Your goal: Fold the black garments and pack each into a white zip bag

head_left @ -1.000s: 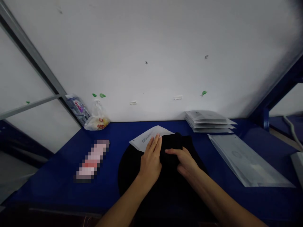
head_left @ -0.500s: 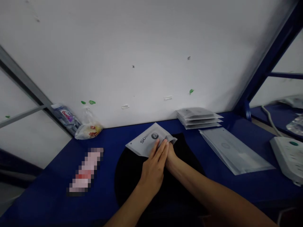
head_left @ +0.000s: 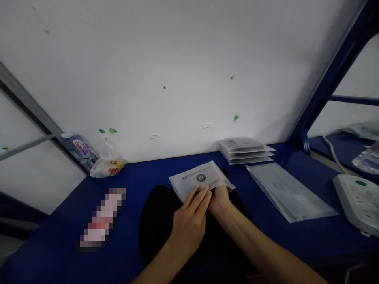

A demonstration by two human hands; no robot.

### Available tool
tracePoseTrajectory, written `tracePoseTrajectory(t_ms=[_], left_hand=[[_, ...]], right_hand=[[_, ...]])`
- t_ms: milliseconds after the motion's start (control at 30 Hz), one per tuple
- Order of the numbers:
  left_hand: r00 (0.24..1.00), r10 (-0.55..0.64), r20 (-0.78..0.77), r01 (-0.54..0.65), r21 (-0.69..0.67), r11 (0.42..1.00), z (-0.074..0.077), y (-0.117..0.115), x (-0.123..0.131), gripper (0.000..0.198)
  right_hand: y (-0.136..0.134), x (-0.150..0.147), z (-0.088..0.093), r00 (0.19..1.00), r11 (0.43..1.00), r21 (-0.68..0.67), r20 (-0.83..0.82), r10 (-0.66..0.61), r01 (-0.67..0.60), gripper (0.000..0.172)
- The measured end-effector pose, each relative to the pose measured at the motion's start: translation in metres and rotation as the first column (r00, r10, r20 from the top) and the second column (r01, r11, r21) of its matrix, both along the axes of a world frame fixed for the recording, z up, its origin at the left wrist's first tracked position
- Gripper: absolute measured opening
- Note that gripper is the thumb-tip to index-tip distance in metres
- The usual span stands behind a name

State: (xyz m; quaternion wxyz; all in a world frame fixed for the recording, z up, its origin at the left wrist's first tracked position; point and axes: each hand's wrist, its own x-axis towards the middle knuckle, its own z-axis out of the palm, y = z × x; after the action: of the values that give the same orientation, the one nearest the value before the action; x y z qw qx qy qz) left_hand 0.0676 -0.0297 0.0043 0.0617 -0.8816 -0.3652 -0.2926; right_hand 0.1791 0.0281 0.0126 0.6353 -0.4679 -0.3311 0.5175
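Note:
A frosted plastic pouch (head_left: pixel 192 173) with a round black logo is tilted in front of me, above a black cloth-like thing (head_left: pixel 156 225). My left hand (head_left: pixel 189 221) lies across the pouch's near edge and grips it, the fingers long and close together, the thumb hidden. At the pouch's near right edge is my right hand (head_left: pixel 219 199), palm turned up. Its fingers are covered by the frosted plastic and show only faintly; whether they are inside the pouch or beneath it I cannot tell.
Several similar pouches are stacked (head_left: pixel 244 150) by the wall, and a flat pouch (head_left: pixel 290 193) lies nearer. A white power strip (head_left: pixel 357 201) sits at the right. Leftward are a pixelated pink object (head_left: pixel 102 217), a knotted plastic bag (head_left: pixel 108 165) and a labelled packet (head_left: pixel 79 148).
The pouch has shifted right and turned to face me more. My right hand has moved from its closed place by my left fingertips to further under or into the pouch's edge.

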Motion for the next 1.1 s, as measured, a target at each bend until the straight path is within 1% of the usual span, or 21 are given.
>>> tracePoseTrajectory(t_ms=[67, 100, 167, 267, 367, 433, 500, 533, 567, 600, 633, 667, 700, 733, 767, 800, 833, 900, 967, 1033, 1100], left_hand=[[0.991, 0.115, 0.066, -0.116, 0.017, 0.993, 0.004, -0.005, 0.003, 0.038], [0.982, 0.171, 0.084, -0.173, 0.018, 0.985, 0.006, -0.007, 0.005, 0.032], [0.969, 0.244, 0.046, -0.244, 0.004, 0.970, 0.009, -0.008, 0.010, 0.025], [0.959, 0.261, -0.106, -0.266, -0.034, 0.963, 0.008, -0.004, 0.016, 0.009], [0.946, 0.269, -0.183, -0.283, -0.060, 0.957, 0.002, 0.000, 0.019, 0.013], [0.938, 0.286, -0.197, -0.305, -0.075, 0.949, -0.001, 0.000, 0.019, 0.014], [0.930, 0.301, -0.210, -0.325, -0.089, 0.942, -0.002, -0.001, 0.017, 0.013], [0.928, 0.301, -0.219, -0.327, -0.091, 0.941, -0.002, -0.001, 0.015, 0.013], [0.928, 0.294, -0.229, -0.321, -0.091, 0.943, -0.002, -0.001, 0.014, 0.013], [0.929, 0.284, -0.238, -0.311, -0.086, 0.947, -0.002, -0.001, 0.013, 0.012], [0.931, 0.269, -0.246, -0.295, -0.076, 0.952, -0.002, -0.001, 0.012, 0.011], [0.934, 0.253, -0.252, -0.276, -0.061, 0.959, -0.003, -0.001, 0.011, 0.011], [0.937, 0.235, -0.258, -0.254, -0.043, 0.966, -0.003, -0.001, 0.010, 0.011], [0.940, 0.222, -0.261, -0.235, -0.022, 0.972, -0.004, -0.001, 0.009, 0.011], [0.942, 0.211, -0.262, -0.220, -0.002, 0.976, -0.005, -0.001, 0.007, 0.012], [0.944, 0.202, -0.261, -0.206, 0.011, 0.978, -0.005, -0.002, 0.006, 0.013], [0.946, 0.195, -0.260, -0.198, 0.015, 0.980, -0.006, -0.003, 0.003, 0.013], [0.949, 0.186, -0.256, -0.195, -0.010, 0.981, -0.006, -0.005, -0.005, 0.010], [0.947, 0.187, -0.260, -0.210, -0.064, 0.976, -0.006, -0.008, -0.015, 0.005], [0.944, 0.201, -0.261, -0.237, -0.113, 0.965, -0.006, -0.010, -0.026, 0.003], [0.945, 0.211, -0.248, -0.252, -0.145, 0.957, -0.006, -0.010, -0.034, 0.005]], right_hand=[[-0.011, 0.005, -0.001, 0.997, 0.998, -0.029, -0.063, 0.048, -0.050, 0.046], [-0.016, 0.007, -0.002, 0.992, 0.996, -0.042, -0.106, 0.071, -0.076, 0.047], [-0.022, 0.011, -0.006, 0.977, 0.992, -0.063, -0.192, 0.096, -0.110, 0.045], [-0.024, 0.015, -0.011, 0.954, 0.988, -0.080, -0.281, 0.101, -0.128, 0.042], [-0.031, 0.018, -0.015, 0.949, 0.987, -0.095, -0.302, 0.094, -0.129, 0.038], [-0.046, 0.022, -0.017, 0.941, 0.977, -0.158, -0.327, 0.083, -0.141, 0.032], [-0.069, 0.030, -0.015, 0.937, 0.946, -0.249, -0.330, 0.117, -0.206, 0.026], [-0.081, 0.035, -0.013, 0.937, 0.921, -0.285, -0.299, 0.178, -0.266, 0.025], [-0.091, 0.042, -0.009, 0.936, 0.893, -0.306, -0.226, 0.269, -0.330, 0.025], [-0.098, 0.048, -0.004, 0.927, 0.874, -0.310, -0.097, 0.362, -0.374, 0.025], [-0.102, 0.054, 0.002, 0.910, 0.882, -0.290, 0.075, 0.408, -0.372, 0.024], [-0.101, 0.059, 0.007, 0.879, 0.908, -0.243, 0.260, 0.399, -0.341, 0.023], [-0.096, 0.063, 0.012, 0.836, 0.943, -0.159, 0.436, 0.333, -0.292, 0.023], [-0.088, 0.065, 0.015, 0.779, 0.968, -0.052, 0.584, 0.230, -0.247, 0.024], [-0.077, 0.065, 0.016, 0.706, 0.974, 0.050, 0.697, 0.125, -0.222, 0.027], [-0.065, 0.064, 0.014, 0.613, 0.965, 0.116, 0.788, 0.053, -0.233, 0.030], [-0.054, 0.061, 0.010, 0.498, 0.953, 0.137, 0.867, 0.017, -0.270, 0.034], [-0.035, 0.053, -0.002, 0.248, 0.936, 0.058, 0.968, 0.032, -0.347, 0.043], [-0.025, 0.046, -0.017, 0.037, 0.921, -0.051, 0.997, 0.071, -0.386, 0.050], [-0.024, 0.042, -0.029, -0.093, 0.908, -0.099, 0.993, 0.066, -0.408, 0.056], [-0.026, 0.041, -0.034, -0.163, 0.903, -0.112, 0.986, 0.047, -0.416, 0.062]])
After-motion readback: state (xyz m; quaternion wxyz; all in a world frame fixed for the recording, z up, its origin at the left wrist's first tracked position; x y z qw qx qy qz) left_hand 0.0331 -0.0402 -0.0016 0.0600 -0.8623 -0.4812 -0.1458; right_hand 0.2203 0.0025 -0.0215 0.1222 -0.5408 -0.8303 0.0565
